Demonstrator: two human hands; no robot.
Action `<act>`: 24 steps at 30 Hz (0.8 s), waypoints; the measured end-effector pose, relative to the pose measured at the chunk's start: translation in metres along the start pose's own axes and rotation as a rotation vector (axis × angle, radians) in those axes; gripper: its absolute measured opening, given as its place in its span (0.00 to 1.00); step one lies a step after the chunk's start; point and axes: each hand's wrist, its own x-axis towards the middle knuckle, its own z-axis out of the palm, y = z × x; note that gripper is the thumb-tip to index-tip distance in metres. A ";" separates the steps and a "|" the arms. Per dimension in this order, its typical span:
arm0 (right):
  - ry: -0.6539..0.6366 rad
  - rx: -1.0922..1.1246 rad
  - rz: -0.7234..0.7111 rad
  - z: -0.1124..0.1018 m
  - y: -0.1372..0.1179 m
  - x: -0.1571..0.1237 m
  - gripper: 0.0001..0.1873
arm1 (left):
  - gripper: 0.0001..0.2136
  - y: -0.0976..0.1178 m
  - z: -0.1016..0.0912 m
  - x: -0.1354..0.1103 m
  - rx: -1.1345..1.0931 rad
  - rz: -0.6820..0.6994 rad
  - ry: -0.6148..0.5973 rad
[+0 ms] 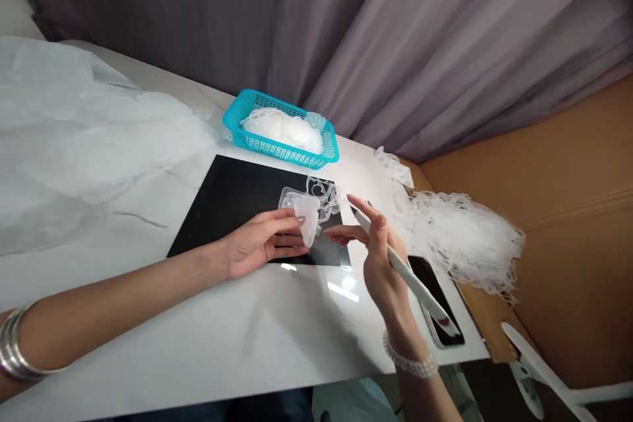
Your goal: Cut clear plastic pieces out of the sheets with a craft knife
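Observation:
My left hand (260,241) has its thumb and fingers closed on a small translucent white plastic piece (307,219), held above a black mat (217,201). In my right hand (388,257) is a long white pen-like tool (415,285), lying between the thumb and index finger with its dark narrow tip pointing to the mat. The right fingers are stretched towards the piece but apart from it. Just beyond my left fingertips lie clear cut-out plastic scraps (324,194), at the mat's far right side.
Behind the mat stands a turquoise basket (284,157) with white pieces inside. A large translucent plastic bag (99,151) spreads over the left of the table. To the right are a phone (440,310), a heap of white lattice-like scraps (459,237) and a perforated scrap (393,166).

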 end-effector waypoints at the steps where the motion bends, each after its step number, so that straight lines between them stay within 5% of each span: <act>1: 0.030 -0.012 0.011 0.000 0.004 0.002 0.28 | 0.17 0.000 -0.001 0.000 -0.008 0.000 0.004; 9: -0.176 -0.110 -0.204 0.009 0.016 0.009 0.13 | 0.26 0.007 0.008 -0.009 -0.060 -0.059 -0.136; 16: -0.320 0.013 -0.065 0.010 0.024 0.020 0.16 | 0.12 -0.004 0.003 -0.004 0.299 0.055 0.119; 24: -0.250 -0.166 -0.166 0.024 0.035 0.018 0.15 | 0.04 -0.003 0.009 -0.004 0.643 0.331 0.144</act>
